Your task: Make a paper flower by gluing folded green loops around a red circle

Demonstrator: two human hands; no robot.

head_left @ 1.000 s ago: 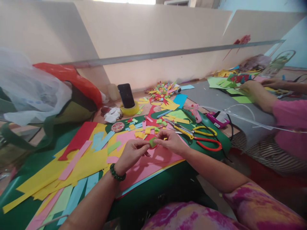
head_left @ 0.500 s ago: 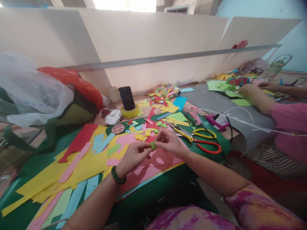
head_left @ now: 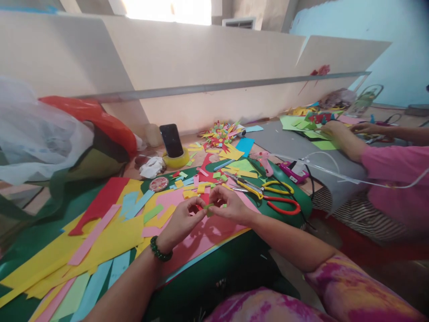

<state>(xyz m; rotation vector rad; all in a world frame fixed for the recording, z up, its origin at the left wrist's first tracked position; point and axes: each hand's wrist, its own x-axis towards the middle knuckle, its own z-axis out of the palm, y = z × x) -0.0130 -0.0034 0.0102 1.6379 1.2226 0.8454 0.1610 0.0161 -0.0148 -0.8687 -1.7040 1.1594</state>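
My left hand (head_left: 182, 220) and my right hand (head_left: 228, 205) meet above the pink paper sheet (head_left: 204, 232), and both pinch a small green paper piece (head_left: 209, 208) between thumb and fingers. A dark green bead bracelet (head_left: 158, 251) sits on my left wrist. Just past my right hand lie yellow-handled scissors (head_left: 268, 187) and red-handled scissors (head_left: 284, 203). Loose coloured paper scraps (head_left: 197, 179) are scattered beyond my fingers.
Yellow, red, blue and pink paper strips (head_left: 100, 232) cover the green table to the left. A phone (head_left: 171, 140) stands on a yellow tape roll (head_left: 178, 158). A pink glue gun (head_left: 263, 158) lies beyond the scissors. Plastic bags (head_left: 50, 129) are piled at left. Another person's hands (head_left: 335, 132) work at the right.
The camera view has shifted slightly left and down. My fingers have kept working the small green piece, which now looks narrower between them.
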